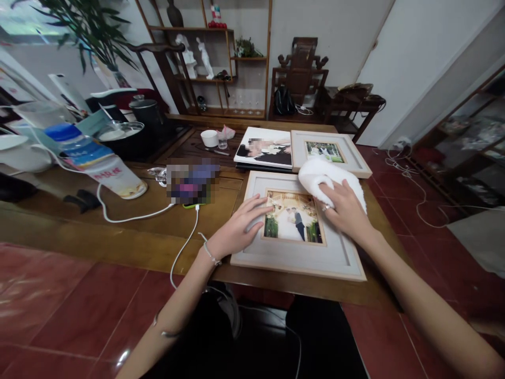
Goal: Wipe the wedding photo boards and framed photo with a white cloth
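A picture frame (pixel 252 258) with a pale wood edge and a wide white mat lies flat at the table's front edge, a wedding photo (pixel 294 218) in its middle. My left hand (pixel 240 223) rests with fingers spread on the left side of this frame, its fingertips at the photo's edge. In my right hand (pixel 347 208) is a white cloth (pixel 333 176), bunched up and pressed against the frame's upper right corner. Part of that corner is hidden under the cloth. Behind lie a second picture frame (pixel 357 150) and a photo panel (pixel 272 150).
Left of the frame, a phone (pixel 193 181) with a white cable (pixel 183 237) lies on the wooden table (pixel 158 216). Farther left stand a blue-lidded plastic container (pixel 98 160) and a black pot (pixel 148 113). A white cup (pixel 209 138) sits toward the back.
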The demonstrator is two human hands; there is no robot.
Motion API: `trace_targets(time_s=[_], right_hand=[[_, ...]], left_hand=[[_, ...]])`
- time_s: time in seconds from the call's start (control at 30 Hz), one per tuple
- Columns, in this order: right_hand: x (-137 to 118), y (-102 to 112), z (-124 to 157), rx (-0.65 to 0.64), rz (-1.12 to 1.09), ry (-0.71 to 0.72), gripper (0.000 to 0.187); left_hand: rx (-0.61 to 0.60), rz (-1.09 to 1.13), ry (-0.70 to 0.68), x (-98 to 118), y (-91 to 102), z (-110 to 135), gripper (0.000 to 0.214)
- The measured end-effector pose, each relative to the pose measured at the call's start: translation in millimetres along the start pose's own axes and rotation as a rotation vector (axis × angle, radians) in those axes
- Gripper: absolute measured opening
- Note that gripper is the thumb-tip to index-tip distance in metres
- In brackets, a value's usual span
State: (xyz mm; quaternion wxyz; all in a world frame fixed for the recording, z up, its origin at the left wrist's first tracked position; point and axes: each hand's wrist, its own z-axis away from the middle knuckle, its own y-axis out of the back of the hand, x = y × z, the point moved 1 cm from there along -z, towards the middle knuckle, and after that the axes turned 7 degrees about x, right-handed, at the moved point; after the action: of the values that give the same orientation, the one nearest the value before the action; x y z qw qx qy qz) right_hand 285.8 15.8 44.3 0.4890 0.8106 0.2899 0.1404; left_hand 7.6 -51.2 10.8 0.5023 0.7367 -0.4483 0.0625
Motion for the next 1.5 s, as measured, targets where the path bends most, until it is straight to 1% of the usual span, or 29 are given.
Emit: trace_targets(time_s=[0.07,0.17,0.27,0.37,0.43,0.5,0.53,0.6,0.67,0.77,0.83,0.93,1.0,1.1,1.2,1.27,1.37,1.43,1.5], right_hand=[[2.8,-2.8,-3.6,-0.031,0.015,0.032,0.045],[-6.7,2.6,6.8,-0.112,0.030,0.108,0.053],[-27.7,20.0,28.6,-0.186,-0.010,0.147,0.052],[-52.7,43.0,51.2,-0.249,-0.106,0.156,0.050],[-66.5,54.9,62.4,-0.296,-0.176,0.168,0.052],[-73.8,59.3,68.5,-0.312,-0.218,0.171,0.057],[-74.2,58.2,69.4,-0.303,-0.225,0.167,0.058],[-68.5,50.0,66.4,-0.259,-0.205,0.149,0.058],[-55.4,37.1,56.9,-0.190,-0.148,0.118,0.054],[-29.2,18.5,32.3,-0.069,-0.059,0.035,0.047],[-13.0,9.8,13.3,-0.022,-0.036,-0.011,0.045],[1.1,2.3,-7.9,-0.040,0.008,-0.007,0.046],[0.6,0.8,-11.8,-0.086,0.048,0.037,0.049],[-15.5,5.3,-1.6,-0.171,0.073,0.103,0.051],[-44.1,19.7,20.5,-0.239,0.036,0.151,0.049],[-65.6,33.7,37.8,-0.273,-0.017,0.183,0.051],[-94.2,55.5,61.6,-0.309,-0.116,0.217,0.060],[-106.6,65.0,71.6,-0.330,-0.206,0.244,0.064],[-110.3,66.0,73.6,-0.356,-0.281,0.250,0.067]], left_hand=[[0.016,-0.041,0.021,-1.6,-3.3,-1.1,0.038],[0.043,-0.119,0.098,-1.6,-10.1,-0.6,0.034],[0.075,-0.149,0.159,1.0,-14.8,0.8,0.031],[0.097,-0.127,0.173,3.1,-14.8,0.9,0.030],[0.092,-0.102,0.177,3.7,-12.8,0.5,0.031],[0.085,-0.082,0.182,3.8,-10.6,0.3,0.032],[0.081,-0.077,0.181,3.7,-9.8,0.5,0.032],[0.073,-0.076,0.171,3.2,-9.2,1.4,0.034],[0.071,-0.086,0.154,2.4,-9.8,3.0,0.035],[0.074,-0.101,0.138,1.3,-11.2,5.1,0.035],[0.067,-0.104,0.138,1.2,-11.8,5.7,0.036],[0.066,-0.101,0.154,1.8,-11.8,5.4,0.036],[0.081,-0.092,0.166,2.0,-11.5,4.8,0.036],[0.115,-0.082,0.168,1.5,-11.5,3.8,0.035],[0.133,-0.079,0.164,0.5,-11.6,3.6,0.035],[0.137,-0.076,0.160,0.0,-11.7,3.8,0.035],[0.140,-0.082,0.157,0.2,-11.7,4.0,0.035],[0.136,-0.089,0.158,0.4,-11.7,4.1,0.035],[0.127,-0.093,0.157,0.4,-11.8,4.0,0.036]])
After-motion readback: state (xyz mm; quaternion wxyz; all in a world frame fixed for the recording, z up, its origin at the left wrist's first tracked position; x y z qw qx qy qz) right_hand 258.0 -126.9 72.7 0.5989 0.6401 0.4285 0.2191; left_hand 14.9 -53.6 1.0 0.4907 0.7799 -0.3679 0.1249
